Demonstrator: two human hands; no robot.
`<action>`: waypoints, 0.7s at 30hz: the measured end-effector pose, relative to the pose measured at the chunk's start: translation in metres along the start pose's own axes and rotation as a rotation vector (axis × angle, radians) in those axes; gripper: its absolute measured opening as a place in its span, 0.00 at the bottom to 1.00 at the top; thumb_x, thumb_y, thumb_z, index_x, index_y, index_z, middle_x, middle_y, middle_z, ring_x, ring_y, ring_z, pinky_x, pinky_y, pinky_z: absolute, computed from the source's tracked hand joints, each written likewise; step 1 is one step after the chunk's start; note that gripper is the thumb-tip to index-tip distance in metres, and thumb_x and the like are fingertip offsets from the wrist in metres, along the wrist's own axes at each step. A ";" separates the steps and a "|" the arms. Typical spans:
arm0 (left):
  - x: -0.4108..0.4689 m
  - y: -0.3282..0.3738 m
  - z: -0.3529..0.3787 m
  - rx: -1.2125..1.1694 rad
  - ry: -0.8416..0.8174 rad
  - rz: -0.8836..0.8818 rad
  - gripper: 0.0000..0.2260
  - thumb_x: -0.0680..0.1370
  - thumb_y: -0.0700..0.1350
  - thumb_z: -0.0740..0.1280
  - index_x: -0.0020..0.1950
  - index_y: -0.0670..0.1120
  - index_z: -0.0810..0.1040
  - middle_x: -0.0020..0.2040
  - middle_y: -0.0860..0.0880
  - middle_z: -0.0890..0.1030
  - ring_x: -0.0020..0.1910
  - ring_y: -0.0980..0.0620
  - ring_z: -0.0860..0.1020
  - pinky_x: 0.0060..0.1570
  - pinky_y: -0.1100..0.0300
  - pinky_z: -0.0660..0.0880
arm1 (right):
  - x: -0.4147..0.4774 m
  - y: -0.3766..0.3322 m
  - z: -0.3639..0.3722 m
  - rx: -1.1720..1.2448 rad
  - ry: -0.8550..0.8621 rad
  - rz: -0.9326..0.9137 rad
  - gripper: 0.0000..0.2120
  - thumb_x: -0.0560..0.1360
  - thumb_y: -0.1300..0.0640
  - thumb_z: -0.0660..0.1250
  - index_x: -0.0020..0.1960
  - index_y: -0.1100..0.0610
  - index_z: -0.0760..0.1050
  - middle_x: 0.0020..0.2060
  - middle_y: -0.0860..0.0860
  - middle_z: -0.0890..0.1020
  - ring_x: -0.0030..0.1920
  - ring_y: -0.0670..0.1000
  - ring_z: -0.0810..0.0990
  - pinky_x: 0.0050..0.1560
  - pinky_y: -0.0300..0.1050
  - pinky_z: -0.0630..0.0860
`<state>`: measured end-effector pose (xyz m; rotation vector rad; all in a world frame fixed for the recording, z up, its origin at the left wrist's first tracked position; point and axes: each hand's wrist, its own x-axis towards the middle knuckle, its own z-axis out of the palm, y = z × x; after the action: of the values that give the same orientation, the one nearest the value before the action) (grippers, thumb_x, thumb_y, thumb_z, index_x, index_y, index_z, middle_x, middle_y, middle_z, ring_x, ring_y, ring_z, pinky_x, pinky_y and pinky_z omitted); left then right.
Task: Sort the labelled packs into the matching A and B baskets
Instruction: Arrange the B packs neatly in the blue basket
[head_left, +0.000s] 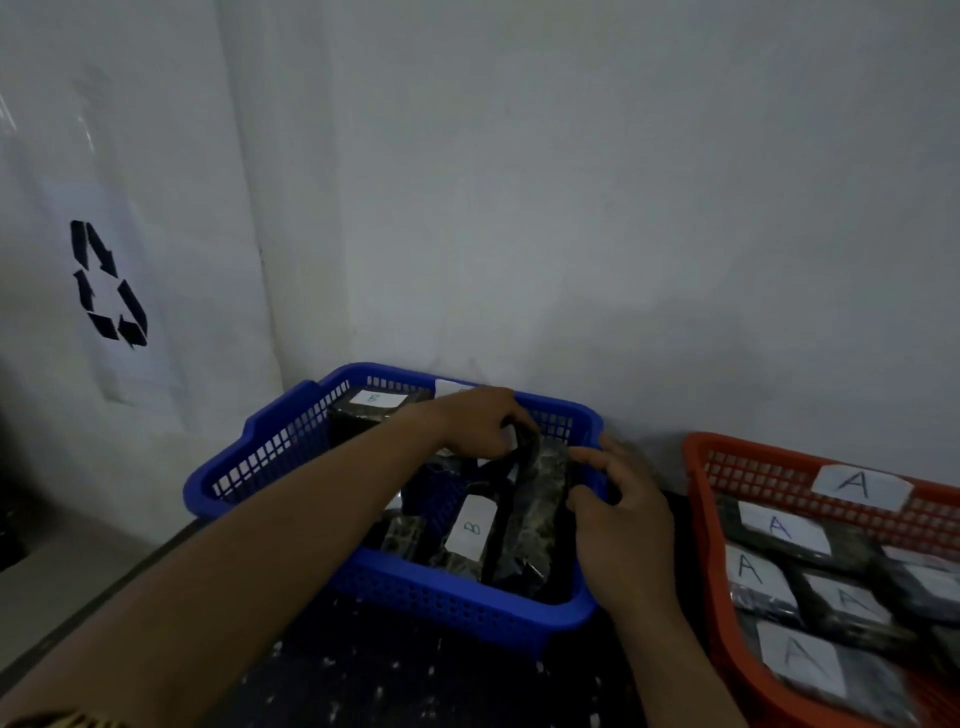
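Two hands hold one dark pack (537, 499) mid-frame, the left hand (480, 423) curled round its far end, the right hand (621, 519) pinching its right edge, seemingly to settle it among B-labelled packs (470, 530) in the blue basket (457, 597), the orange A basket (698, 483) lying lower right.

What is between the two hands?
A long dark pack, held by the left hand and right hand in the blue basket, seen in the head view.

Head view, close, down onto blue basket (441, 603)
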<state>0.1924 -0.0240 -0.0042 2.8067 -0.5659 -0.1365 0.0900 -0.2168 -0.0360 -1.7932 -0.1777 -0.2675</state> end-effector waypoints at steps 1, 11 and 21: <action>-0.001 -0.001 0.001 -0.019 0.005 0.008 0.23 0.73 0.41 0.66 0.68 0.51 0.73 0.56 0.50 0.72 0.51 0.53 0.71 0.51 0.57 0.70 | 0.000 0.000 0.000 -0.003 -0.001 -0.002 0.15 0.75 0.64 0.66 0.54 0.45 0.78 0.63 0.35 0.67 0.61 0.35 0.61 0.65 0.40 0.63; -0.007 -0.019 0.008 -0.041 0.055 -0.017 0.16 0.71 0.42 0.73 0.59 0.49 0.80 0.58 0.49 0.80 0.55 0.50 0.78 0.54 0.54 0.77 | 0.002 0.002 0.001 -0.022 0.006 -0.031 0.18 0.75 0.66 0.65 0.52 0.43 0.78 0.67 0.38 0.68 0.67 0.39 0.64 0.54 0.24 0.63; -0.004 -0.019 0.015 -0.060 0.121 0.040 0.19 0.70 0.39 0.75 0.60 0.50 0.80 0.50 0.56 0.70 0.49 0.58 0.71 0.54 0.65 0.67 | 0.006 0.005 0.005 0.185 0.021 0.055 0.19 0.75 0.71 0.62 0.53 0.49 0.80 0.70 0.41 0.68 0.44 0.18 0.66 0.33 0.22 0.70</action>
<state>0.1933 -0.0096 -0.0234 2.7209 -0.5792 0.0235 0.0976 -0.2129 -0.0406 -1.6091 -0.1340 -0.2235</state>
